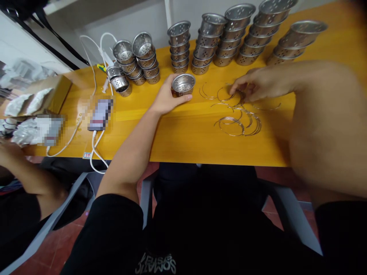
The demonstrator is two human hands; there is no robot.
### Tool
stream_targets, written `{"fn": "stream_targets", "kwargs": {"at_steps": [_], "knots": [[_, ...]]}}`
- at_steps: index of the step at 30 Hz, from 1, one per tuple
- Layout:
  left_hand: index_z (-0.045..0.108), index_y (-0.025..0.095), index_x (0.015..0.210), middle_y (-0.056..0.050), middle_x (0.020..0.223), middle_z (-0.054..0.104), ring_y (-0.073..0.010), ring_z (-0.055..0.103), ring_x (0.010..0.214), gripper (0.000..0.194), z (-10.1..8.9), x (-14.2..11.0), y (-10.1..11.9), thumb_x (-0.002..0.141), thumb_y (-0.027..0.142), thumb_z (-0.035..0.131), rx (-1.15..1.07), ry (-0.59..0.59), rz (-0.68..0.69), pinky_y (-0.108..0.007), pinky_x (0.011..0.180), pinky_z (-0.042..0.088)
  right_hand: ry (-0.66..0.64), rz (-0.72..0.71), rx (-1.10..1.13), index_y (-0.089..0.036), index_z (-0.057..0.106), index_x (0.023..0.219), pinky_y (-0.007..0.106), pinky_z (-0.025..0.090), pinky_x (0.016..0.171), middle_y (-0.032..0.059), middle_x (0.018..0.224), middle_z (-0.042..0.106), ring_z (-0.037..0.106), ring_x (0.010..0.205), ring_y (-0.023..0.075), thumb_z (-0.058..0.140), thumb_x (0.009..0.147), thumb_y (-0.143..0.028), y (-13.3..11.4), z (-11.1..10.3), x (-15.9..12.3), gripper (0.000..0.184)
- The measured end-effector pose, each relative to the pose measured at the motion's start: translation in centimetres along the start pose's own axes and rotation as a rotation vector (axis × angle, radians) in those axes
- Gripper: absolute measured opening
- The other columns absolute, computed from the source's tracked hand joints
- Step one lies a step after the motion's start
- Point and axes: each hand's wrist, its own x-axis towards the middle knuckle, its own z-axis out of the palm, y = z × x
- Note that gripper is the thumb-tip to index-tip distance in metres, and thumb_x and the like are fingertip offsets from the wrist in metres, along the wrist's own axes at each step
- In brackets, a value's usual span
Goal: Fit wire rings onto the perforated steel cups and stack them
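Left hand (168, 97) cupped around perforated cup (183, 84) — right hand (258, 84) fingertips pinching wire rings (235, 97).

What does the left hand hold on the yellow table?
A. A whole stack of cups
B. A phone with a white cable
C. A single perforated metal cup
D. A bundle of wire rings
C: the left hand is closed around one perforated metal cup standing alone on the table, while the wire rings lie under the right hand.
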Motion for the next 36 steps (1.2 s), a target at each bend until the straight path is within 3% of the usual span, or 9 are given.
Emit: {"fn": "stream_targets", "kwargs": {"at_steps": [2,6,11,16,21,24,27,31,36], "knots": [[0.054,0.023,0.156,-0.017,0.154,0.071,-0.0354,0.073,0.146,0.112,0.0,0.0,0.0,0.078,0.096,0.089,0.002,-0.005,0.005,-0.054,0.133,0.056,-0.130,0.038,0.002,-0.027,0.084,0.113,0.029,0.057,0.066,-0.0050,0.088,0.082,0.076,0.073,0.0175,0.091,0.088,0.010,-0.3,0.0,0.1,0.045],[0.052,0.024,0.158,-0.017,0.155,0.070,-0.0356,0.072,0.147,0.112,0.0,0.0,-0.2,0.080,0.096,0.088,-0.003,-0.019,0.011,-0.056,0.134,0.055,-0.150,0.024,-0.091,-0.026,0.082,0.102,0.032,0.051,0.068,-0.0044,0.094,0.081,0.071,0.077,0.0175,0.088,0.103,-0.005,-1.7,-0.1,0.1,0.022],[0.052,0.023,0.158,-0.018,0.155,0.069,-0.0363,0.071,0.148,0.111,0.1,-0.1,-0.1,0.081,0.095,0.088,-0.009,-0.024,0.003,-0.057,0.135,0.054,-0.135,0.013,-0.200,-0.024,0.084,0.103,0.032,0.047,0.072,-0.0035,0.092,0.080,0.065,0.074,0.0151,0.083,0.108,-0.007,-3.7,0.0,0.0,0.018],[0.053,0.024,0.157,-0.017,0.155,0.070,-0.0356,0.072,0.148,0.109,0.0,-0.2,0.3,0.081,0.092,0.090,-0.022,-0.022,0.001,-0.056,0.134,0.056,-0.106,-0.035,-0.243,-0.021,0.083,0.109,0.031,0.047,0.074,-0.0006,0.096,0.081,0.066,0.075,0.0151,0.081,0.108,-0.010,-4.2,0.0,-0.3,0.012],[0.053,0.022,0.158,-0.018,0.157,0.069,-0.0372,0.071,0.149,0.105,0.0,-0.2,0.3,0.082,0.083,0.095,0.000,0.000,0.002,-0.059,0.137,0.054,0.063,-0.030,-0.309,-0.022,0.078,0.117,0.038,0.053,0.081,0.0061,0.103,0.083,0.072,0.081,0.0211,0.078,0.108,-0.019,-3.9,-0.6,-0.7,0.009],[0.050,0.023,0.160,-0.017,0.159,0.067,-0.0371,0.070,0.151,0.102,0.1,-0.2,0.1,0.085,0.074,0.097,0.015,0.003,0.002,-0.059,0.138,0.052,0.299,-0.026,-0.306,-0.023,0.074,0.119,0.045,0.058,0.093,0.0130,0.118,0.084,0.080,0.103,0.0305,0.070,0.110,-0.021,-4.7,-0.7,-1.2,0.011],[0.047,0.023,0.161,-0.017,0.159,0.065,-0.0359,0.070,0.150,0.099,0.3,-0.2,0.0,0.088,0.068,0.096,0.001,0.013,0.009,-0.058,0.137,0.054,0.510,-0.004,-0.164,-0.026,0.071,0.119,0.046,0.059,0.106,0.0158,0.130,0.083,0.080,0.122,0.0342,0.063,0.112,-0.022,-5.8,-0.3,-1.7,0.012],[0.049,0.024,0.159,-0.015,0.157,0.066,-0.0351,0.070,0.148,0.099,0.4,0.0,-0.2,0.084,0.067,0.098,-0.003,0.029,0.011,-0.059,0.136,0.055,0.570,0.033,-0.038,-0.026,0.070,0.123,0.045,0.060,0.107,0.0174,0.127,0.082,0.080,0.118,0.0345,0.060,0.116,-0.036,-7.1,0.7,-1.6,0.016],[0.053,0.026,0.156,-0.015,0.154,0.068,-0.0368,0.070,0.147,0.108,0.3,0.1,-0.6,0.076,0.081,0.100,-0.031,0.029,0.007,-0.060,0.134,0.056,0.556,-0.021,0.083,-0.022,0.070,0.132,0.040,0.058,0.103,0.0173,0.117,0.078,0.075,0.105,0.0306,0.056,0.120,-0.046,-8.6,2.3,-0.7,0.030]]}}
